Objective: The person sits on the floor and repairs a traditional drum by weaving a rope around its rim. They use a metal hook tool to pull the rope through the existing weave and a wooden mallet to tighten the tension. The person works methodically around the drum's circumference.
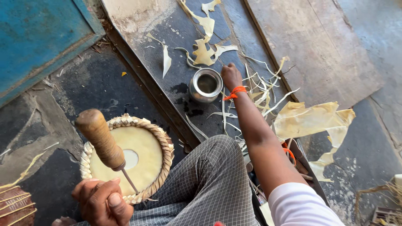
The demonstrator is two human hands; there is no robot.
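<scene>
A blue door [37, 37] stands far left of the hands. A wooden board [318, 46] lies beyond the right hand. Large pale leaf pieces [312, 121] lie to its right.

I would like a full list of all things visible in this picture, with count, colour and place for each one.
woven disc: one, pale yellow with braided rim, on the knee, left of centre
awl: one, brown wooden handle and thin metal spike, over the disc
metal pot: one, silver, on the dark floor, upper centre
leaf strips: many, pale yellow, scattered on the floor by the pot
leaf pieces: several, wide, yellow, at right
door: one, blue, top left
left hand: grip on the awl's spike and the disc's edge
right hand: orange wrist thread, on the floor beside the pot
</scene>
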